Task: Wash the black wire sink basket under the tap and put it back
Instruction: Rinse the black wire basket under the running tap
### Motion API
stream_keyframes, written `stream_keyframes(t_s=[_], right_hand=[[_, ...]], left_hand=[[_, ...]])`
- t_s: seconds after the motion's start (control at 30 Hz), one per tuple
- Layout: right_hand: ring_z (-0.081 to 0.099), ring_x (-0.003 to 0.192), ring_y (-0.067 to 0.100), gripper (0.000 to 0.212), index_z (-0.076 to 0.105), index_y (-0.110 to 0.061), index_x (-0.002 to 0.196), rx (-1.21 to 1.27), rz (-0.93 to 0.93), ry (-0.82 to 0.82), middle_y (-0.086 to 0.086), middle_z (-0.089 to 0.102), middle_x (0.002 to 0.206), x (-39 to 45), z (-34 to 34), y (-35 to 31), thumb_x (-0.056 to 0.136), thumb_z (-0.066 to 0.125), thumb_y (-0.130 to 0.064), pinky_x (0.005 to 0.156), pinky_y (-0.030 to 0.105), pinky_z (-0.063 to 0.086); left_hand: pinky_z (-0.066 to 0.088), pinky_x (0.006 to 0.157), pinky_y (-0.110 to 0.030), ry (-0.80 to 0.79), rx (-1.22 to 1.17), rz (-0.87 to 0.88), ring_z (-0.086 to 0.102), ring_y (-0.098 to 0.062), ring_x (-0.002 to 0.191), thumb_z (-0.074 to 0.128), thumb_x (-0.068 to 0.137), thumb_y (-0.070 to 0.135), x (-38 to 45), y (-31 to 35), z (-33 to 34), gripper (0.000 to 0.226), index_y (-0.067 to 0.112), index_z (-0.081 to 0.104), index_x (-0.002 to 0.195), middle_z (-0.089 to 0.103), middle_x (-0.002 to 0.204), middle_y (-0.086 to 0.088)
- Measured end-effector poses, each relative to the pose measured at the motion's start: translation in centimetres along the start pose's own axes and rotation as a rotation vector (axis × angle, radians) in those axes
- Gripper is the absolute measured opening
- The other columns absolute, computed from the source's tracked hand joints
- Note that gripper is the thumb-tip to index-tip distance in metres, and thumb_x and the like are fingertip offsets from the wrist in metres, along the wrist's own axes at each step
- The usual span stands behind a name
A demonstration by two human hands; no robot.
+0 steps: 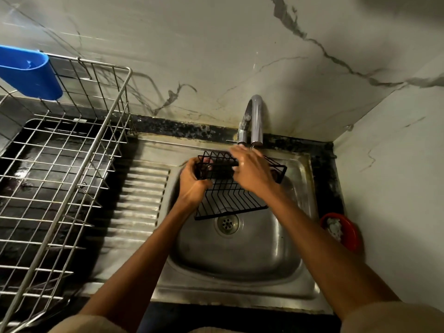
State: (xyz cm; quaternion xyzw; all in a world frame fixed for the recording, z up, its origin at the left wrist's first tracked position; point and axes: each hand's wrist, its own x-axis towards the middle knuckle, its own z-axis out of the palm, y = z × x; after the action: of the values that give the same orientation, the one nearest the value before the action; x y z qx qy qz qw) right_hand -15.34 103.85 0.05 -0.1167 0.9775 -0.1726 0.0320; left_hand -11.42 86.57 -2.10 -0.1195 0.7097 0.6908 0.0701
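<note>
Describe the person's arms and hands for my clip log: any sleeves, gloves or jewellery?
Both forearms are bare. Light beige sleeves show only at the bottom edge of the view, pushed up near the elbows. The left hand and right hand wear no gloves. No watch, bracelet or ring is visible, though motion blur hides fine detail on the fingers.

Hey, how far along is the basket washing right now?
Done: the black wire basket is over the sink, below the tap. In hand: the left hand grips its left end and the right hand rests on top. Left: putting it back.
</note>
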Motion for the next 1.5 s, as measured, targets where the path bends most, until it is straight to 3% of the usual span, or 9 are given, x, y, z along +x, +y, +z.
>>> stream_keyframes(t_s=[0.23, 0.4, 0.5, 0.6, 0.77, 0.93, 1.1, 1.3, 1.5], right_hand=[[0.029, 0.147, 0.015, 0.084, 0.030, -0.026, 0.154, 0.054, -0.209, -0.086, -0.003, 0.032, 0.160, 1.0, 0.0, -2.4, 0.084, 0.064, 0.004, 0.120, 0.038, 0.025], [0.043, 0.140, 0.021, 0.083, 0.028, -0.032, 0.154, 0.061, 0.054, -0.134, -0.003, 0.031, 0.160, -1.0, -0.6, 4.7, 0.087, 0.062, 0.004, 0.112, 0.038, 0.040], [0.032, 0.146, 0.020, 0.074, 0.034, -0.025, 0.153, -0.002, 0.137, -0.138, 0.002, 0.033, 0.160, -1.1, -0.7, 6.2, 0.089, 0.061, 0.000, 0.115, 0.036, 0.033], [0.028, 0.148, 0.021, 0.073, 0.031, -0.016, 0.154, 0.003, 0.024, -0.109, 0.005, 0.032, 0.160, -0.6, 0.2, 2.7, 0.089, 0.060, 0.002, 0.120, 0.039, 0.028], [0.026, 0.149, 0.018, 0.076, 0.025, -0.017, 0.156, 0.080, -0.146, -0.103, 0.003, 0.029, 0.161, 0.2, 0.5, -3.4, 0.090, 0.056, 0.005, 0.122, 0.035, 0.021], [0.033, 0.145, 0.016, 0.084, 0.029, -0.028, 0.154, 0.044, -0.146, -0.123, -0.002, 0.033, 0.159, 0.4, 0.6, -0.2, 0.084, 0.056, 0.011, 0.119, 0.039, 0.031], [0.066, 0.098, 0.023, 0.072, 0.046, -0.036, 0.145, 0.059, 0.194, -0.144, 0.008, 0.055, 0.142, 0.0, -1.2, 5.1, 0.087, 0.053, 0.006, 0.071, 0.031, 0.055], [0.057, 0.116, 0.036, 0.058, 0.061, -0.018, 0.135, 0.052, 0.204, -0.122, 0.020, 0.058, 0.130, 1.8, -1.9, 4.3, 0.084, 0.047, 0.007, 0.097, 0.044, 0.052], [0.054, 0.122, 0.041, 0.054, 0.053, -0.016, 0.142, -0.062, 0.074, -0.115, 0.024, 0.052, 0.141, 1.6, -3.8, 1.1, 0.092, 0.046, 0.005, 0.097, 0.043, 0.052]], left_hand=[[0.060, 0.086, -0.039, -0.013, -0.041, 0.009, 0.069, -0.025, 0.107, 0.060, 0.047, 0.000, 0.8, 0.2, 0.2, 0.070, 0.009, 0.062, 0.117, 0.071, 0.114, -0.010], [0.058, 0.075, -0.028, 0.039, -0.101, -0.009, 0.067, -0.014, 0.101, 0.059, 0.062, -0.023, 0.5, -0.4, -2.6, 0.065, 0.018, 0.061, 0.113, 0.070, 0.107, 0.004], [0.060, 0.071, -0.026, 0.050, -0.121, 0.006, 0.068, -0.018, 0.101, 0.058, 0.058, -0.019, 0.3, -1.1, -3.3, 0.064, 0.011, 0.061, 0.115, 0.070, 0.108, 0.000], [0.058, 0.072, -0.027, 0.023, -0.100, -0.006, 0.067, -0.019, 0.103, 0.055, 0.062, -0.025, 0.2, -0.9, -1.7, 0.065, 0.017, 0.061, 0.110, 0.070, 0.107, 0.002], [0.059, 0.083, -0.040, -0.005, -0.075, 0.017, 0.070, -0.022, 0.105, 0.058, 0.047, -0.003, 0.4, -0.4, -0.5, 0.065, 0.016, 0.065, 0.109, 0.073, 0.110, -0.006], [0.057, 0.069, -0.032, 0.046, -0.115, -0.024, 0.069, -0.021, 0.100, 0.058, 0.045, -0.005, 0.7, -0.7, -2.8, 0.068, 0.013, 0.062, 0.111, 0.072, 0.107, -0.004], [0.056, 0.056, -0.024, 0.078, -0.235, -0.050, 0.070, -0.015, 0.083, 0.054, 0.045, -0.007, 0.3, -2.2, -5.2, 0.066, 0.004, 0.062, 0.110, 0.071, 0.100, -0.008], [0.053, 0.068, -0.027, 0.003, -0.214, -0.208, 0.066, -0.030, 0.104, 0.051, 0.062, -0.009, -0.2, -6.0, -4.9, 0.067, 0.000, 0.056, 0.129, 0.068, 0.122, -0.019], [0.057, 0.057, -0.021, 0.044, 0.001, -0.301, 0.058, -0.030, 0.115, 0.051, 0.075, -0.033, -0.6, -7.6, -4.8, 0.077, 0.005, 0.042, 0.142, 0.059, 0.127, -0.016]])
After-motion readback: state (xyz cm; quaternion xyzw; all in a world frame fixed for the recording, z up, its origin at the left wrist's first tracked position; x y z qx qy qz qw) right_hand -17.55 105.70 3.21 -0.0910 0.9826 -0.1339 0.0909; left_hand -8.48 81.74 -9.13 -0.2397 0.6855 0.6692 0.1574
